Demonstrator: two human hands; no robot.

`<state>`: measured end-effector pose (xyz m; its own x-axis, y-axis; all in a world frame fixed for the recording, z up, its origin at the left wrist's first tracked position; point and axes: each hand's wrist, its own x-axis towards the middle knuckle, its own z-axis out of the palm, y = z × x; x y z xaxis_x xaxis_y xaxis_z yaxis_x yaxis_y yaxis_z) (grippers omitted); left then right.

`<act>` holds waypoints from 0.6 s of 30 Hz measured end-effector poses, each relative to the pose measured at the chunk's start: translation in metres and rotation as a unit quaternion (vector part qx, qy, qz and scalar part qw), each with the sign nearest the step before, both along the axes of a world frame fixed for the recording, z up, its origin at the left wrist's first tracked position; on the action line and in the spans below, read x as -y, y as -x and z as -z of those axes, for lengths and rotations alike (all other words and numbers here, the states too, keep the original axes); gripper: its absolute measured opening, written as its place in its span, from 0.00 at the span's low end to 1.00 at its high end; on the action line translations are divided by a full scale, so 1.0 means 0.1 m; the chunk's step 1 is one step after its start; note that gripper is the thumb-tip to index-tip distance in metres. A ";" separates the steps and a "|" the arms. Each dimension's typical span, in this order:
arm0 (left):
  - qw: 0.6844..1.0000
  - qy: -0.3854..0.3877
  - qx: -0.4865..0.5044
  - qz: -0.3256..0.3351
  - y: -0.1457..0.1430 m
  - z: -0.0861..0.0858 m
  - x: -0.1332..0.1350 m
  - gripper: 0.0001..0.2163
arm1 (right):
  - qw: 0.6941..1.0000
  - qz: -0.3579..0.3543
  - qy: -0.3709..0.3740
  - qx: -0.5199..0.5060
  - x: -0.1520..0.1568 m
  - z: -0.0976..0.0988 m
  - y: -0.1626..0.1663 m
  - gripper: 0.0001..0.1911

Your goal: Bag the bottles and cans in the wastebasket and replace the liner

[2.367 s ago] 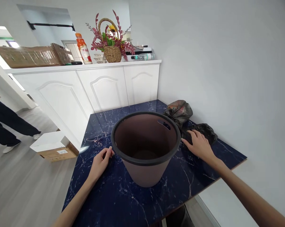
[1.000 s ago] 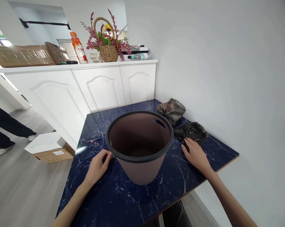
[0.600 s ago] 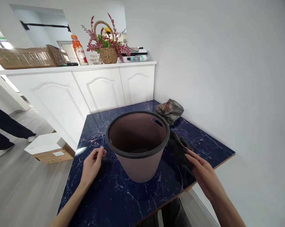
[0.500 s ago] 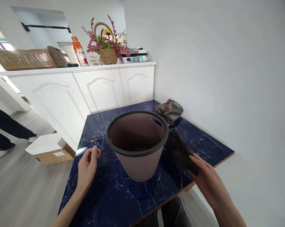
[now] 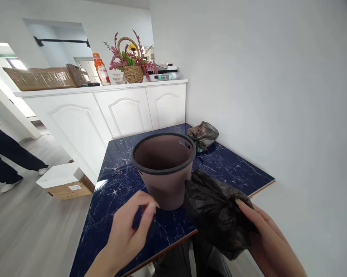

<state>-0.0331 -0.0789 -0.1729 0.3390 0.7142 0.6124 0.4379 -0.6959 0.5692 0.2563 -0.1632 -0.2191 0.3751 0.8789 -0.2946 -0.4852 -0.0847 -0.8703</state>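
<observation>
A black bag (image 5: 219, 215) is held up by the right hand (image 5: 267, 234), pinched between thumb and fingers, over the near edge of the desk (image 5: 115, 188), right of the bucket (image 5: 167, 188). The step in hand is judged to be the handling of this bag; for a two-handed grip, the left hand (image 5: 122, 232), its fingers curled with the tips close together and nothing seen in them, would need to be brought across. One bucket, one black bag and one bulging bag (image 5: 206, 134) near the wall (image 5: 277, 96) are counted.
</observation>
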 end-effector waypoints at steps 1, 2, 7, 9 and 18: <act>1.000 0.019 0.002 0.012 -0.08 -0.04 0.06 0.06 | 1.000 -0.010 -0.003 0.002 0.05 -0.02 0.02 0.29; 0.999 0.039 0.009 0.018 -0.15 -0.07 0.10 0.06 | 1.000 -0.018 -0.007 0.010 0.09 -0.05 0.04 0.29; 0.987 0.147 -0.033 0.050 -0.39 -0.20 0.27 0.13 | 0.996 -0.035 -0.033 0.075 0.24 -0.09 0.13 0.27; 0.987 0.148 -0.035 0.053 -0.40 -0.23 0.31 0.12 | 0.992 -0.055 -0.041 0.106 0.24 -0.08 0.11 0.28; 0.978 0.138 0.106 -0.111 -0.03 -0.30 0.26 0.17 | 0.934 -0.054 -0.107 0.336 0.21 -0.20 -0.07 0.29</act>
